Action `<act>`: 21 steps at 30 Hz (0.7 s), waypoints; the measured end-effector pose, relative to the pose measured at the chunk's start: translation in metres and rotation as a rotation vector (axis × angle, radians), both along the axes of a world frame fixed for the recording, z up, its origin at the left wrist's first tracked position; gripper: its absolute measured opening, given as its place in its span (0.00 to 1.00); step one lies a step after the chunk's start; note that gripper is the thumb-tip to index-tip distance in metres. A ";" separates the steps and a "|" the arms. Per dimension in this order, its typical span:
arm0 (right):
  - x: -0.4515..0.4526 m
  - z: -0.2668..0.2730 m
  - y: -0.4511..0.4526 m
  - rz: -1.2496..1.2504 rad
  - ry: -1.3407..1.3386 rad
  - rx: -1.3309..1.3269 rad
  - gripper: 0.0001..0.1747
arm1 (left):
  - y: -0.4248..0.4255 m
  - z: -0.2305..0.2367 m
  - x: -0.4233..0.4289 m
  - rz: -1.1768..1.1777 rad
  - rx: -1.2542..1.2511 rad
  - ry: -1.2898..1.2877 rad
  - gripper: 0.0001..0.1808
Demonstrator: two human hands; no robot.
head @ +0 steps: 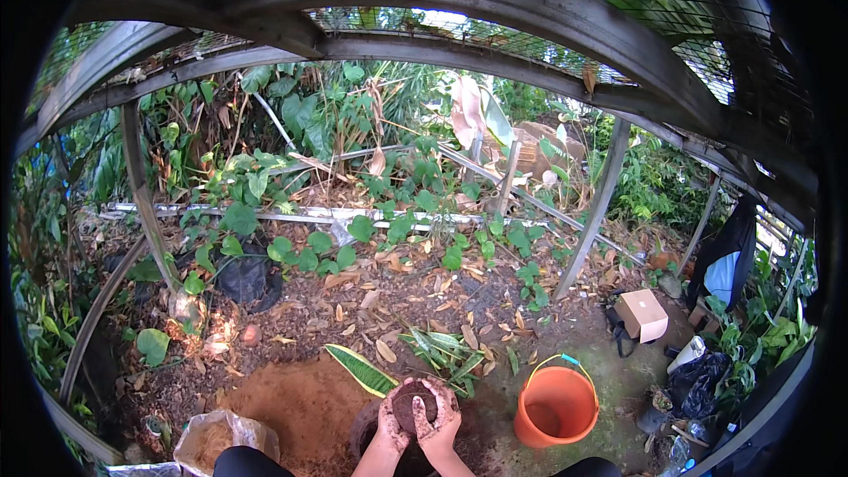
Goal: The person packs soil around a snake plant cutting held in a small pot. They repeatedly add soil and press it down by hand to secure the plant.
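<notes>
My left hand [391,425] and my right hand [442,419], both smeared with soil, are cupped around a dark brown round mass [405,404]. It looks like a clump of soil, though a small soil-filled cup cannot be ruled out. My right thumb lies across its top. Under my hands is a dark, wide-mouthed pot [363,427], largely hidden by my forearms. A variegated snake plant leaf [361,370] with yellow edges slants up to the left of my hands. Whether its base touches the clump is hidden.
Loose brown soil [291,404] spreads at left, beside a clear plastic bag [255,434] holding brown fibrous material. Cut snake plant leaves [440,351] lie ahead. An orange bucket [556,407] stands right, with a cardboard box [641,315] farther off. Metal posts [596,205] rise around me.
</notes>
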State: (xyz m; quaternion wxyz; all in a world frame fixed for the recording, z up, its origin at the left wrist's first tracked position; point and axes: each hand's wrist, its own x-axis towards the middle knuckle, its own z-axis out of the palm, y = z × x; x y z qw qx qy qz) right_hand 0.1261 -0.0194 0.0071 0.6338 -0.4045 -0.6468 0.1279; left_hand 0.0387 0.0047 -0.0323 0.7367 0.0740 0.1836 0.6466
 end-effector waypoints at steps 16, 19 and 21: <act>0.007 0.010 0.001 0.136 -0.059 -0.150 0.20 | 0.005 0.000 0.001 -0.055 0.029 -0.198 0.13; 0.010 0.010 0.002 0.009 -0.314 0.044 0.22 | 0.004 0.001 0.002 0.021 0.009 -0.053 0.15; 0.013 0.010 0.006 0.097 -0.213 -0.048 0.21 | 0.002 0.002 0.001 0.046 -0.022 -0.051 0.16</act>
